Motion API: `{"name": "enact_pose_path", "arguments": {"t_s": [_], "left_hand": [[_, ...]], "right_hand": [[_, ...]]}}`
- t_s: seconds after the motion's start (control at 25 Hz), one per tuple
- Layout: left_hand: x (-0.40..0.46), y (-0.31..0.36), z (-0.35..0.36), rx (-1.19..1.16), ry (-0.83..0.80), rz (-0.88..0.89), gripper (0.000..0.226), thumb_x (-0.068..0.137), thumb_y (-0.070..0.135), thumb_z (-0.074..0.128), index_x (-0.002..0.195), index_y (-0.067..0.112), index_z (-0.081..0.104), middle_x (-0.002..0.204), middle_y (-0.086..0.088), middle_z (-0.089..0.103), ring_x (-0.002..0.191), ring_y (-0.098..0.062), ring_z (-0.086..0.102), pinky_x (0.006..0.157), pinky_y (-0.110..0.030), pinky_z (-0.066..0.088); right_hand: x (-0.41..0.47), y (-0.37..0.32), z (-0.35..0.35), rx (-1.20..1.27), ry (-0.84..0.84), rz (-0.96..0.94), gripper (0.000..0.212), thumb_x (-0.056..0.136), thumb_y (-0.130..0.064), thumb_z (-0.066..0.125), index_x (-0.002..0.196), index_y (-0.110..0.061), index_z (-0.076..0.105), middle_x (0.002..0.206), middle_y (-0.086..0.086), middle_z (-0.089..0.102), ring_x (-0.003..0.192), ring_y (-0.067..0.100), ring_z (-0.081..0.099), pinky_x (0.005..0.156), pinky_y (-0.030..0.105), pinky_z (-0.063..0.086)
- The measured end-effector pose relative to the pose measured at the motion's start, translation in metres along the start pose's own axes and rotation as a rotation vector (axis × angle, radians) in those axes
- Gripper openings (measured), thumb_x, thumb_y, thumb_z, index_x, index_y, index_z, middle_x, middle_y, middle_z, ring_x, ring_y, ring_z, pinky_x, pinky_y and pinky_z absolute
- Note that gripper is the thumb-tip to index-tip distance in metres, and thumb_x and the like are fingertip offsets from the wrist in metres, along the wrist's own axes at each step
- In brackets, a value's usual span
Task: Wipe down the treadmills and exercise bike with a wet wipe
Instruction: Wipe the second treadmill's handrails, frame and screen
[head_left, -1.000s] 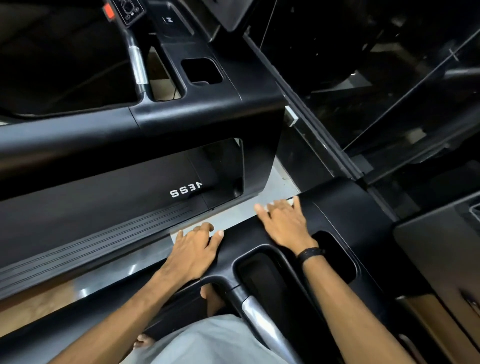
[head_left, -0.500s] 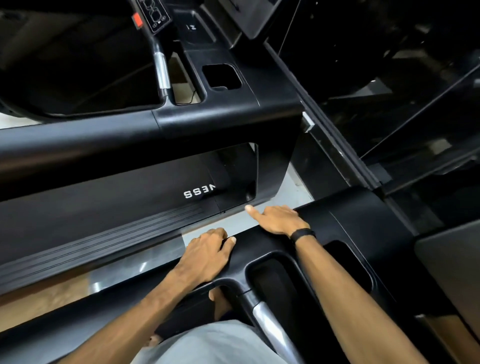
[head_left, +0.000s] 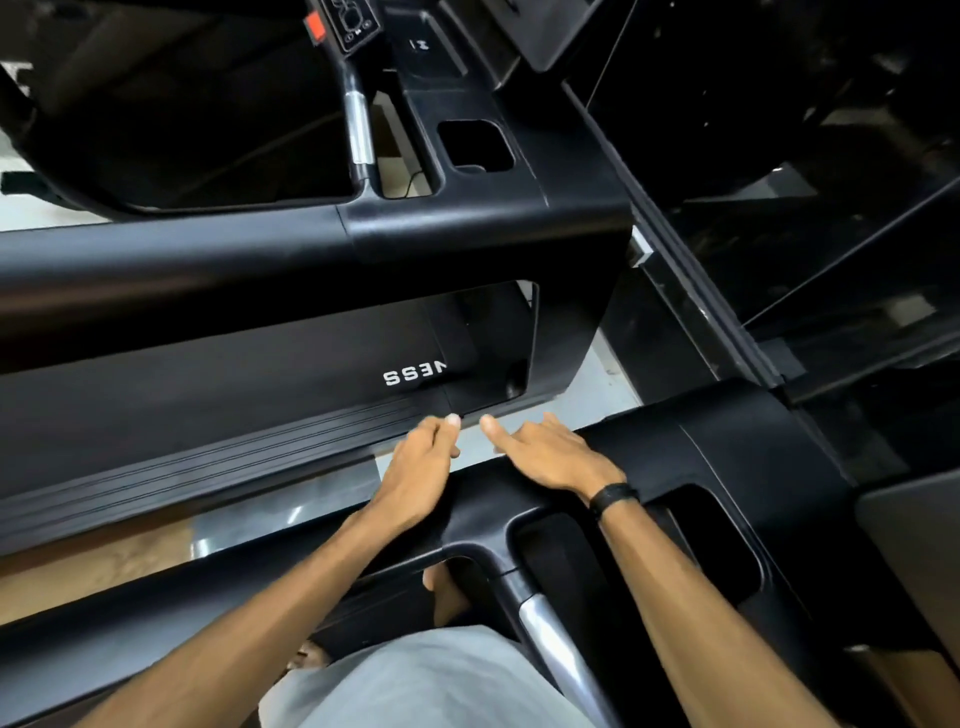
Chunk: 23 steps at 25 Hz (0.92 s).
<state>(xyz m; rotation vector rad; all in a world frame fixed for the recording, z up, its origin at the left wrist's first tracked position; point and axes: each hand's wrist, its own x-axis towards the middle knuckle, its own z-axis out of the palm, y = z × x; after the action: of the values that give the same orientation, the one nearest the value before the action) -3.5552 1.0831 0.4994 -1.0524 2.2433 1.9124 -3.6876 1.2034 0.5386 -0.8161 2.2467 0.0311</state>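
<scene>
Near black moulded plastic treadmill console (head_left: 691, 457): matt, faintly textured, soft sheen on rounded edges. Far black plastic treadmill handrail (head_left: 171, 260): smooth, satin, with a dull highlight along its length. Silver metal grip sections (head_left: 359, 130) (head_left: 558, 652): brushed, reflective. Black ribbed side rail (head_left: 208, 465): matt, grooved. Pale floor tile (head_left: 291, 512): glossy. Grey cloth garment (head_left: 441, 680): matt, soft weave. Black wristband (head_left: 613, 496): matt.

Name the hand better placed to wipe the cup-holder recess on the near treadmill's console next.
Right hand, probably: it lies flat on the near console beside the recess; the left hand lies farther away.
</scene>
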Motion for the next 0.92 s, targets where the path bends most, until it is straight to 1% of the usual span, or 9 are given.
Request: {"name": "enact_pose_path", "arguments": {"t_s": [0.08,0.16,0.24,0.32,0.44,0.56,0.64,0.76,0.92], "left_hand": [[0.005,0.000,-0.016,-0.172,0.096,-0.019,0.045,0.095,0.062,0.036,0.099,0.025,0.061,0.094,-0.001,0.072,0.091,-0.023,0.067,0.093,-0.042,0.050],[0.007,-0.003,-0.036,-0.236,0.187,-0.019,0.041,0.096,0.059,0.039,0.095,0.024,0.061,0.091,-0.004,0.072,0.086,-0.024,0.067,0.091,-0.042,0.050],[0.008,-0.012,-0.057,-0.243,0.247,-0.025,0.034,0.106,0.045,0.038,0.096,0.022,0.061,0.091,-0.007,0.071,0.086,-0.026,0.065,0.087,-0.040,0.051],[0.006,-0.025,-0.076,-0.226,0.286,-0.034,0.035,0.108,0.041,0.034,0.100,0.019,0.060,0.093,-0.007,0.070,0.087,-0.025,0.065,0.083,-0.035,0.050],[-0.004,-0.036,-0.099,-0.218,0.336,-0.045,0.035,0.108,0.041,0.033,0.102,0.019,0.060,0.094,-0.007,0.070,0.088,-0.024,0.064,0.083,-0.035,0.049],[-0.018,-0.048,-0.118,-0.197,0.392,-0.063,0.035,0.108,0.041,0.035,0.101,0.019,0.061,0.092,-0.004,0.070,0.087,-0.023,0.064,0.084,-0.036,0.050],[-0.030,-0.058,-0.130,-0.180,0.427,-0.075,0.035,0.107,0.044,0.036,0.095,0.023,0.061,0.090,-0.001,0.070,0.088,-0.024,0.066,0.090,-0.043,0.051],[-0.049,-0.071,-0.147,-0.176,0.461,-0.107,0.034,0.103,0.049,0.039,0.092,0.026,0.062,0.086,0.002,0.071,0.087,-0.024,0.068,0.094,-0.049,0.052],[-0.069,-0.086,-0.166,-0.120,0.480,-0.123,0.030,0.102,0.044,0.047,0.093,0.021,0.065,0.086,0.002,0.073,0.090,-0.024,0.069,0.095,-0.051,0.051]], "right_hand": [[-0.024,0.003,0.009,0.223,0.017,-0.152,0.080,0.096,-0.068,0.020,0.121,-0.014,0.073,0.133,-0.004,0.066,0.137,0.001,0.042,0.124,0.025,-0.002],[-0.044,0.027,0.010,0.523,0.067,-0.206,0.070,0.095,-0.063,0.028,0.110,-0.018,0.079,0.122,-0.016,0.070,0.124,-0.017,0.048,0.126,0.032,-0.001],[-0.054,0.047,0.008,0.598,0.182,-0.200,0.065,0.097,-0.070,0.033,0.104,-0.025,0.080,0.120,-0.018,0.070,0.126,-0.014,0.049,0.127,0.034,-0.001],[-0.057,0.042,0.017,0.417,0.228,-0.209,0.066,0.091,-0.078,0.033,0.119,-0.033,0.072,0.137,-0.014,0.061,0.138,-0.005,0.041,0.126,0.030,-0.002],[-0.060,-0.001,0.046,0.081,0.164,-0.439,0.089,0.088,-0.084,0.019,0.150,-0.025,0.046,0.159,-0.010,0.033,0.150,-0.004,0.016,0.126,0.031,-0.001],[-0.069,-0.051,0.073,-0.118,0.070,-0.671,0.084,0.096,-0.075,0.020,0.160,-0.019,0.021,0.166,-0.007,0.008,0.152,-0.001,-0.007,0.125,0.029,-0.006],[-0.074,-0.079,0.085,-0.239,0.041,-0.774,0.082,0.100,-0.068,0.024,0.161,-0.015,0.009,0.167,-0.001,-0.003,0.152,0.005,-0.016,0.125,0.030,-0.008],[-0.072,-0.124,0.100,-0.312,0.023,-0.907,0.082,0.103,-0.064,0.028,0.161,-0.010,0.007,0.168,0.007,-0.002,0.154,0.013,-0.014,0.125,0.032,-0.009],[-0.059,-0.191,0.129,-0.324,0.037,-1.093,0.079,0.102,-0.058,0.037,0.159,-0.007,0.019,0.166,0.015,0.018,0.155,0.027,0.005,0.126,0.042,0.004]]}}
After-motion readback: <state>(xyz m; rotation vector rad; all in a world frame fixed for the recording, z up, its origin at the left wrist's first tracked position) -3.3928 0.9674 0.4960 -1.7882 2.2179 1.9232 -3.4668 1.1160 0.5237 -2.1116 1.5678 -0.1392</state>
